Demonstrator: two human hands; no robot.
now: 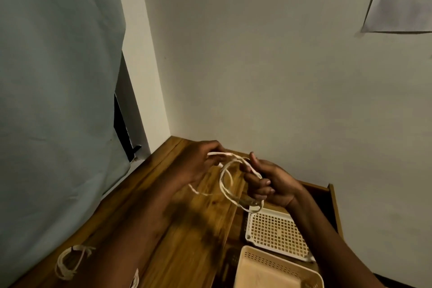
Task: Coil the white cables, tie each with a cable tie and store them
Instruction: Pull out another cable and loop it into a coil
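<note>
Curtain point(58, 100): pale cloth that fills the left side and hangs down to the tabletop edge; no print on it.
Wall point(268, 65): plain and unmarked, apart from the sheet at upper right.
Tabletop point(187, 241): wooden, runs into the corner; both hands work above it.
Paper sheet point(402, 0): fixed to the wall; dark lines of text at its top are too blurred to read. No other writing or brand mark shows anywhere.
White tray point(278, 234): perforated, lies right of the tabletop below the right hand; holds nothing visible.
Beige basket point(278, 271): just in front of the white tray, only partly in frame; likely the storage place.
Right hand point(268, 184): fingers curled round the gathered loops of the cable, thumb raised.
Left hand point(205, 159): fingertips pinch the loose strand and lead it toward the coil.
Cable point(225, 182): white, held in the air between the two hands in a few uneven loops, over the tabletop; not yet tied.
Tied coil point(67, 264): a white bundle lies at the near left of the tabletop, by the curtain; another white piece shows at the bottom edge.
Risk, loops: they are slack and unequal, so a loosened right grip would likely let them spring open.
Risk, tail: the free strand could catch on the tray holes if the coil sinks.
Risk, tie: no cable tie is visible in either hand; reaching for one single-handed could spill the coil.
</note>
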